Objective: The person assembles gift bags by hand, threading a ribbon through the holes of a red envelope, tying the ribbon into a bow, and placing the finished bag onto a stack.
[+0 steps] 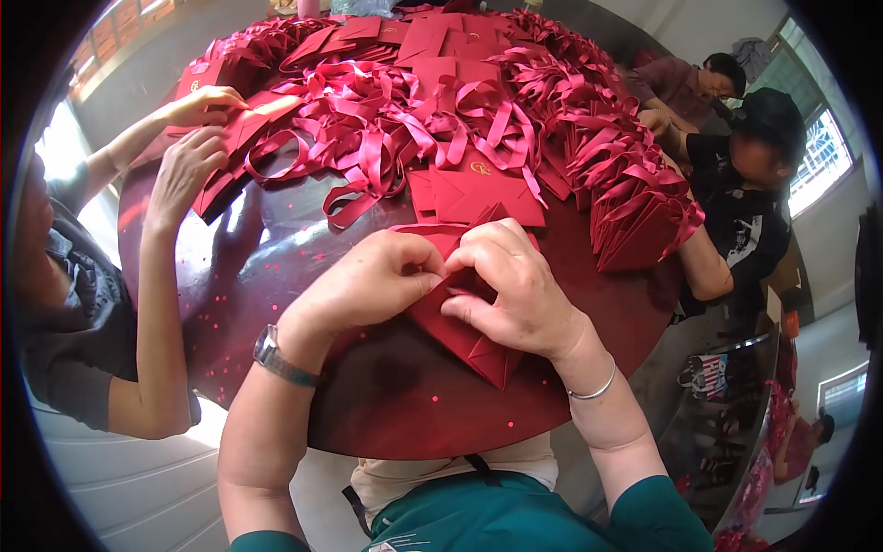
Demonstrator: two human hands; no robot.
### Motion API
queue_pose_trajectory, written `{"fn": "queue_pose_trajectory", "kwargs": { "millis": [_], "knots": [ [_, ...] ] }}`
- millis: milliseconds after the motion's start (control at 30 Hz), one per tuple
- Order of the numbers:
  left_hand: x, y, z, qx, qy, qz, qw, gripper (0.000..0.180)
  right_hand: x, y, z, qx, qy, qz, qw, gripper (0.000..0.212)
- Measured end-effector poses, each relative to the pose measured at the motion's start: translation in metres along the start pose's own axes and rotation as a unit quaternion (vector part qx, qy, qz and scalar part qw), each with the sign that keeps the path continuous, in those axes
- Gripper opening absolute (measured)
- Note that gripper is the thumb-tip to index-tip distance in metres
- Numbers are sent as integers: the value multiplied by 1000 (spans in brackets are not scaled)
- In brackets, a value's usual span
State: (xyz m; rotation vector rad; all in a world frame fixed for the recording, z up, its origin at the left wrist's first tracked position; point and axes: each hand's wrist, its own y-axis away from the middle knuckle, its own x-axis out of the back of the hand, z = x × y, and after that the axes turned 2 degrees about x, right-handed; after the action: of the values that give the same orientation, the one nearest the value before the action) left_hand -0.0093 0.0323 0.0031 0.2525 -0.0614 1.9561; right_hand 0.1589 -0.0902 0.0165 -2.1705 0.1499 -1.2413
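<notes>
Centre of frame: left hand (pixel 368 281) and right hand (pixel 515 290) side by side, fingertips meeting, both grips pinching folded red paper envelope (pixel 464 336); envelope lies under hands on dark round desk (pixel 276 267), lower corner jutting below right hand. Upper frame: heap of red ribbons (pixel 414 120). Upper left: another person's hands (pixel 189 152) on red paper. Right edge: stacked folded envelopes (pixel 635 221)

That red envelope (pixel 464 336) under your hands looks like matt paper card, creased sharp at the folds. The ribbons (pixel 395 138) heaped behind it are satiny cloth with a soft sheen. Your round table (pixel 276 276) is glossy dark red, almost mirror-smooth. Your watch (pixel 269 350) and thin bangle (pixel 593 391) both look like metal.
</notes>
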Motion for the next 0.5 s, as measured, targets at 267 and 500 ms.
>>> {"fn": "queue_pose_trajectory", "kwargs": {
  "millis": [267,500],
  "knots": [
    [0,-2,-3,-63,-230,219,946,9,9,-1,-4,-7,43,-43,998,16],
    [32,-10,-31,-11,-322,431,843,10,21,0,-8,-40,64,-68,995,11]
  ]
}}
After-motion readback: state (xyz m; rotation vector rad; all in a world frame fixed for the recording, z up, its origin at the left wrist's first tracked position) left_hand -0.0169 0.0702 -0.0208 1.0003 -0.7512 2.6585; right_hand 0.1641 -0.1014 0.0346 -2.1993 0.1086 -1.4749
